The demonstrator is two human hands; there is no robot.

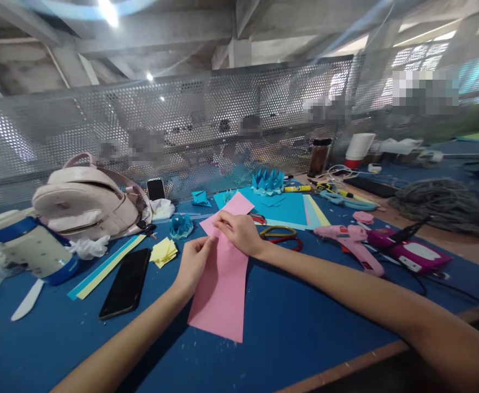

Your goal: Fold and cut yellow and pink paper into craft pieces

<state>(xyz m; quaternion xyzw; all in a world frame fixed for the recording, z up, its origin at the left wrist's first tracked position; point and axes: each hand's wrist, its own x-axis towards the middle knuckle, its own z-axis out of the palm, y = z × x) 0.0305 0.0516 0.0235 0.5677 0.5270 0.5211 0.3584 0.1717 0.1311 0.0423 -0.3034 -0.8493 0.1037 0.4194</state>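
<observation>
Blue cloth covers our table [288, 327], and a long pink paper strip [223, 284] lies flat in the middle. Our left hand [194, 262] pinches its left edge and our right hand [239, 232] presses its far end with bent fingers. If one hand slips, we think the fold could go crooked.

Pink paper sheet [223, 278]: smooth, matt. Surface [305, 327]: blue, matt covering. Phone [125, 284]: glossy black glass. Backpack [86, 199], far left: smooth pale pink leather-like material. Glue gun [352, 240]: pink plastic. Far screen [182, 125]: perforated metal sheet.
</observation>
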